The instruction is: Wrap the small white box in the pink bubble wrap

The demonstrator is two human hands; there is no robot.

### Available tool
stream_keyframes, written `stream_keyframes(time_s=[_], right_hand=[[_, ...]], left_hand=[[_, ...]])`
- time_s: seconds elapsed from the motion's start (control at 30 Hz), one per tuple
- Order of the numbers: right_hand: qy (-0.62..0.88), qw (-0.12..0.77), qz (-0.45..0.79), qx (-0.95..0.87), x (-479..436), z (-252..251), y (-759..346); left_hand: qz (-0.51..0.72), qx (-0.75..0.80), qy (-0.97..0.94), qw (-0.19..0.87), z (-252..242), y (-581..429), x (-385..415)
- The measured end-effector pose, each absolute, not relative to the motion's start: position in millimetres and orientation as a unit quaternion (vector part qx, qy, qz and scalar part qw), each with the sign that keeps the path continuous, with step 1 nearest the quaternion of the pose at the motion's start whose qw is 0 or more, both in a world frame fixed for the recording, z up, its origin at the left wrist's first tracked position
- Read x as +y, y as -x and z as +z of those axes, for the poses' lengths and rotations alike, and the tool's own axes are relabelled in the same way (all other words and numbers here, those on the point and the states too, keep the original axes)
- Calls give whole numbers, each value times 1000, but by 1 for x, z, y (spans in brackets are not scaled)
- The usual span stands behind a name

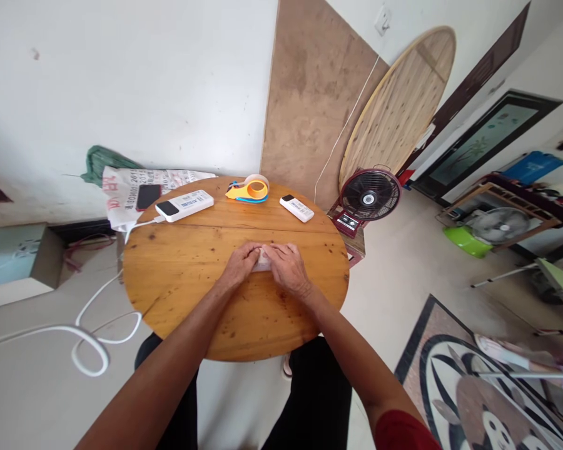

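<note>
At the middle of the round wooden table (178, 275), both my hands meet over a small whitish, partly see-through item (261, 262). My left hand (241, 261) has its thumb and fingers closed on the item's left side. From the other side, my right hand (287, 265) presses its curled fingers on it. The hands hide most of the item, so I cannot tell its kind. Beyond them lies an orange and blue tape dispenser (248, 190) with a roll of clear tape. A small white device with a dark panel (297, 208) lies to its right.
A white power strip-like device (184, 205) with a cable lies at the table's back left. Behind it, a phone (149, 196) rests on a white printed sack (122, 197). A dark red fan (368, 199) stands right of the table. A round wooden board (398, 103) leans on the wall.
</note>
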State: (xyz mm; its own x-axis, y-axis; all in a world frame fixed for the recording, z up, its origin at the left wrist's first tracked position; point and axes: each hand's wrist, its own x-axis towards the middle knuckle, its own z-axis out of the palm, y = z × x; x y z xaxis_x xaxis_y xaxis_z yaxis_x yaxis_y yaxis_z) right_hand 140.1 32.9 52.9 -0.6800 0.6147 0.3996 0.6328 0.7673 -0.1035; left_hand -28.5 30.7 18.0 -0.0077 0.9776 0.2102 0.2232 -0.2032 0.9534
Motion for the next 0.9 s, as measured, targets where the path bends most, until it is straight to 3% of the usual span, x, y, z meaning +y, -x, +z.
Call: stream_keyframes(time_s=[0.17,0.4,0.5,0.67,0.9], right_hand=[[350,215,4,-912,19,45,-141],[421,411,215,-779,36,43,-139],[442,436,283,-731,47,41,-137],[427,395,198,-789,46,36,-135],[401,264,17,-877,33,49,-135]], left_hand=[[520,504,-572,385,15,26,33],[533,532,-512,412,13,21,34],[538,544,-490,418,12,20,35],[547,539,-483,421,7,20,39],[553,541,-502,386,-1,19,43]])
